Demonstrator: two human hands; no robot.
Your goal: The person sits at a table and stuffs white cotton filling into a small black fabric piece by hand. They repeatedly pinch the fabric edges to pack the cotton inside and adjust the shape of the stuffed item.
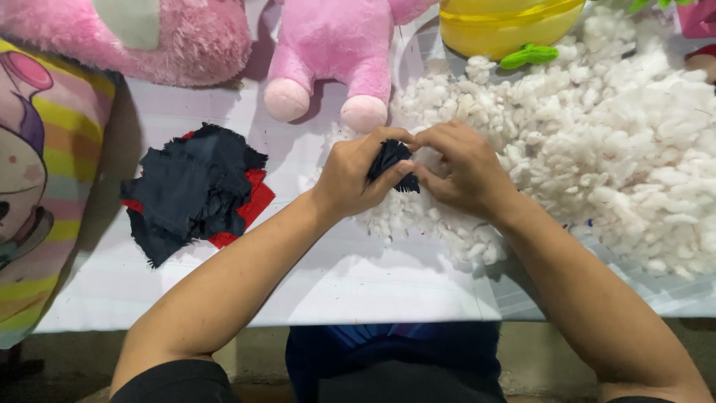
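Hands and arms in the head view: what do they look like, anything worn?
Both hands, left hand and right hand, are bare: no gloves, rings, watch or bands visible. Forearms are uncovered. Black short sleeves show only at the bottom edge, near the upper arms.

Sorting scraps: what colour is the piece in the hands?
Dark navy fabric piece, seen in the head view.
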